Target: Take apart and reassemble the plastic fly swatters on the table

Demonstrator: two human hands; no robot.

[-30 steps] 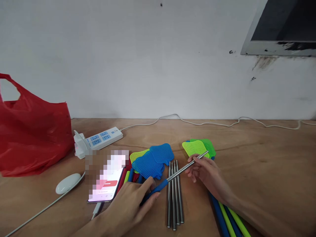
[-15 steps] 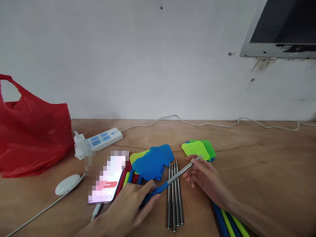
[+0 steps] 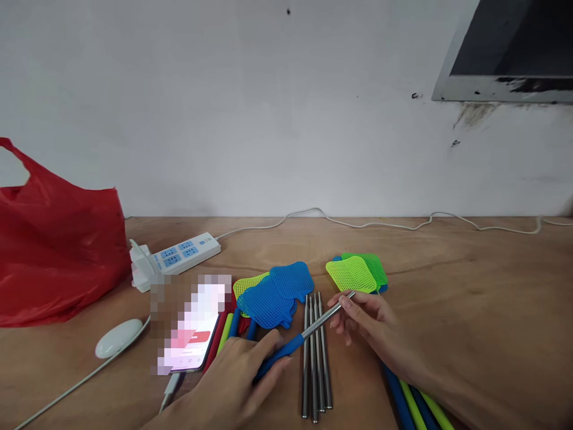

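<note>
My left hand (image 3: 237,373) is closed around the blue handle (image 3: 278,356) of a thin rod. My right hand (image 3: 367,322) pinches the silver metal shaft (image 3: 326,316) of that same rod near its far tip. The rod slants across several loose metal rods (image 3: 316,352) lying side by side on the wooden table (image 3: 470,286). Blue and yellow mesh swatter heads (image 3: 273,292) lie just beyond my left hand. Green and yellow mesh swatter heads (image 3: 356,272) lie beyond my right hand. Blue and green handles (image 3: 414,403) run under my right forearm.
A lit phone (image 3: 192,334) lies left of my left hand, beside a white oval device (image 3: 120,337) on a cable. A white power strip (image 3: 172,257) and a red plastic bag (image 3: 54,257) sit at the left. A white cord (image 3: 380,224) runs along the wall.
The silver shaft sticks out less beyond my right hand than before, and my right hand has slid a little toward my left hand. My left hand stays on the blue handle.
</note>
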